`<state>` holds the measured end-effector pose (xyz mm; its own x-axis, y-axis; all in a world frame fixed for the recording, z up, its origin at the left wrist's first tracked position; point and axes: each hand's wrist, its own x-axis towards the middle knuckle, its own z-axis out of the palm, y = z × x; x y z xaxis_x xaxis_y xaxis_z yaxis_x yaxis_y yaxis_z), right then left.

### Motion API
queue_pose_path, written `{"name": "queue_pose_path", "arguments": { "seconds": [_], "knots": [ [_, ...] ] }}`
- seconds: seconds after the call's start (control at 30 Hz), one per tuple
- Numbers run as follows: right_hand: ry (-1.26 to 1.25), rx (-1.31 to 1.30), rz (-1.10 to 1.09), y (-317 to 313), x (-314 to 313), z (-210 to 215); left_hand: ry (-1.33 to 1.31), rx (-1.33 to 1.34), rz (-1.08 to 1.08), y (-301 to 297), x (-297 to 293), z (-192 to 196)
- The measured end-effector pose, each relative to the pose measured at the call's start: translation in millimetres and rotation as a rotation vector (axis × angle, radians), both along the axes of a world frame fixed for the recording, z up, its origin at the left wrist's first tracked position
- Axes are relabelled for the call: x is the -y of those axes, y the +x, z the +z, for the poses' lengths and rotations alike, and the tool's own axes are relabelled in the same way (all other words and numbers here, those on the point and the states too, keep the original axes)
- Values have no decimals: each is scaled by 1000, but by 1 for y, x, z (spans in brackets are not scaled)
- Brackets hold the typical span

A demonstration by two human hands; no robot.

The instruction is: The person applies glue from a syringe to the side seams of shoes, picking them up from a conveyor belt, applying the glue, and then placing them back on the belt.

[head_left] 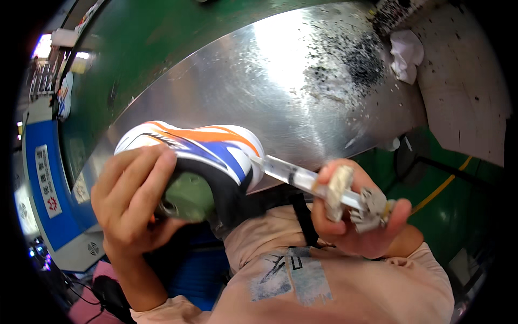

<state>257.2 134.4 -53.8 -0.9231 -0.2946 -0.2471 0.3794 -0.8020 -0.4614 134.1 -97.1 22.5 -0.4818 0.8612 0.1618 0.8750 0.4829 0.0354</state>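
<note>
We're over the steel worktop [302, 81], its far end peppered with dark grit, a crumpled white rag [406, 54] lying just beyond it. In front of our chest we hold the white shoe [199, 148] with orange and blue stripes, toe toward the syringe so its tip can meet the edge. Our left hand [132, 200] is clamped around the heel, steadying it over its green last. Our right hand [356, 216] grips the clear syringe [302, 178], crusted with residue, thumb back on the plunger.
</note>
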Motion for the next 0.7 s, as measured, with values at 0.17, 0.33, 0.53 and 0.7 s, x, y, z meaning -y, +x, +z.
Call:
{"name": "queue_pose_path", "arguments": {
  "seconds": [0.17,0.33,0.53,0.7],
  "knots": [
    [204,-100,-94,-10,20,4,-132,-1,-153,-32,-9,11],
    [261,-155,-199,-9,31,1,-122,40,136,-6,-11,14],
    [241,-177,-254,-5,36,9,-99,62,372,10,-28,14],
    [58,-123,-256,2,40,13,-26,82,479,13,-49,5]
  ]
}}
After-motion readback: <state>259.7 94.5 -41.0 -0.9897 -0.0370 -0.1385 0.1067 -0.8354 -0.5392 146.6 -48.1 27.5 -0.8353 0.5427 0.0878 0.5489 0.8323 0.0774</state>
